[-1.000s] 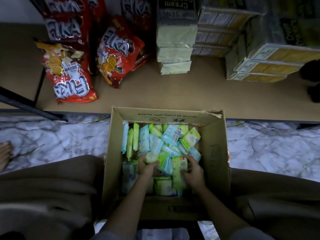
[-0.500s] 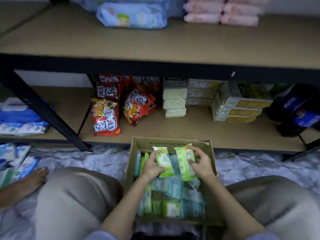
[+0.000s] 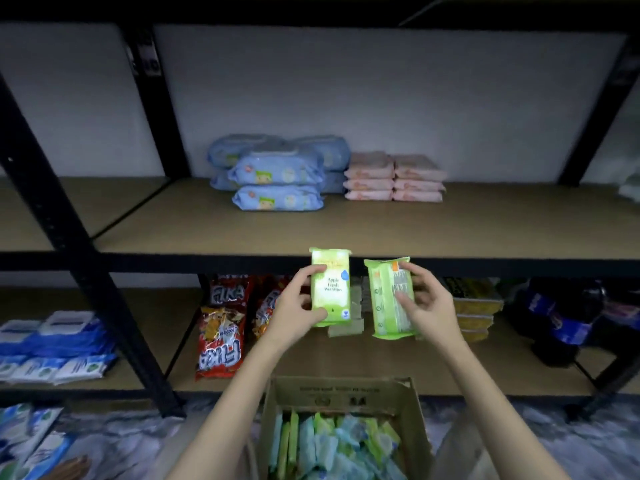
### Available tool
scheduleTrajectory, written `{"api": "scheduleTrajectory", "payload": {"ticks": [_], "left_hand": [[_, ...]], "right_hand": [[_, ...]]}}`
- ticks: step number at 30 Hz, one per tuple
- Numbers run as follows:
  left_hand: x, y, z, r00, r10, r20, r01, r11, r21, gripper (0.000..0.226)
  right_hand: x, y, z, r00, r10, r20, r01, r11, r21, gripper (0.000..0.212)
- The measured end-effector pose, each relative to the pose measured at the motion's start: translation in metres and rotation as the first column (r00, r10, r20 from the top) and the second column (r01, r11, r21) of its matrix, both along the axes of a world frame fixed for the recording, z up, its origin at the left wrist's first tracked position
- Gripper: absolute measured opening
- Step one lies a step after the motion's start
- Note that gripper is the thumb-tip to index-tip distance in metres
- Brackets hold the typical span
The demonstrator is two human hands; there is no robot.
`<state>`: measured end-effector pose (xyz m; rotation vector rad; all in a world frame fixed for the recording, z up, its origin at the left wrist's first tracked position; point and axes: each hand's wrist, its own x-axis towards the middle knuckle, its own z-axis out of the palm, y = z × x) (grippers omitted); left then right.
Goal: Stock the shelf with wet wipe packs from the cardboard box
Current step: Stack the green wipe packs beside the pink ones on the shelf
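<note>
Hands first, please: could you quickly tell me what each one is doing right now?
Left hand: grips a green wet wipe pack.
Right hand: grips a second green pack.

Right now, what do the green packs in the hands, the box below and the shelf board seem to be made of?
Left green pack and right green pack: probably soft plastic film, slightly glossy, with crimped, sealed ends. Cardboard box: brown cardboard, matte, a frayed flap corner. Shelf board: looks like particleboard or similar pressed wood, speckled tan and matte, in a black frame, likely metal.
</note>
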<state>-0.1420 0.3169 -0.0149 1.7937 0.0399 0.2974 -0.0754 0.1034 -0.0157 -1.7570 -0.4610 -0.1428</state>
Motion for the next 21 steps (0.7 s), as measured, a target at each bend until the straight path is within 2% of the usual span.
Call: {"api": "scheduleTrajectory", "payload": {"ticks": [6,11,14,19,21], "left_hand": [[0.040,0.021,0.050,0.991,0.063,0.119,-0.070,0.996,0.057,0.064],[0.073,0.037,0.053,0.996,0.087,0.035,-0.091,0.988,0.123,0.056],[0.084,0.041,0.050,0.992,0.121,-0.025,-0.116,0.979,0.169,0.048],[0.093,0.041,0.053,0.961,0.232,-0.152,-0.137,0.872,0.469,0.040],[0.096,0.042,0.052,0.962,0.220,-0.164,-0.103,0.844,0.527,0.038]], "right_hand": [[0.043,0.028,0.037,0.987,-0.064,0.147,0.067,0.998,-0.019,0.045],[0.074,0.050,0.044,0.989,-0.139,0.054,0.145,0.979,-0.141,0.044],[0.085,0.056,0.048,0.988,-0.152,0.042,0.157,0.946,-0.282,0.043],[0.105,0.060,0.050,0.987,-0.162,-0.008,0.134,0.845,-0.518,0.043],[0.108,0.061,0.054,0.985,-0.171,-0.016,0.129,0.798,-0.588,0.040]]}}
